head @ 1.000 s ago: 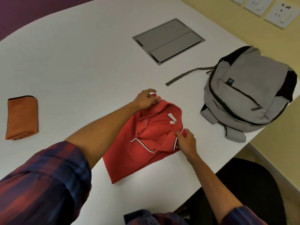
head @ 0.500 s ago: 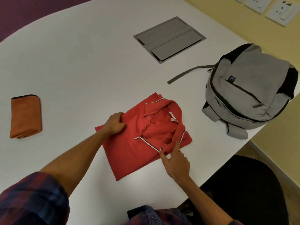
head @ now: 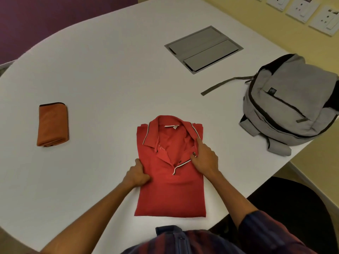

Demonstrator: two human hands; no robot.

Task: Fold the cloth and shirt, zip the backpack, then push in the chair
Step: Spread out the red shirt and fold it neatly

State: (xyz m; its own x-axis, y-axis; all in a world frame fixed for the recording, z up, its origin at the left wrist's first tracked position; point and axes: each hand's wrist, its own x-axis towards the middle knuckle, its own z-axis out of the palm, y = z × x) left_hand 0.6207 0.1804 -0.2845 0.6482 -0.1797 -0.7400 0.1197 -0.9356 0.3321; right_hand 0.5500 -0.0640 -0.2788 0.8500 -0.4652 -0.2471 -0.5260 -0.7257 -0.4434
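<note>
A red polo shirt (head: 170, 189) lies folded into a neat rectangle on the white table (head: 100, 70), collar facing away from me. My left hand (head: 136, 176) grips the shirt's left edge, fingers curled round it. My right hand (head: 204, 158) lies flat on the collar's right side, fingers straight and pressing down. An orange cloth (head: 53, 124) sits folded at the left of the table. The grey backpack (head: 291, 105) lies at the right edge with a strap trailing left. A black chair (head: 297, 208) shows below the table's right edge.
A grey cable hatch (head: 203, 48) is set flush in the table beyond the shirt. Wall sockets (head: 302, 8) line the yellow wall at top right. A purple wall stands behind the table's far left.
The shirt has turned so it lies square to me. My left hand slid down to its left edge, and my right hand moved up onto the collar.
</note>
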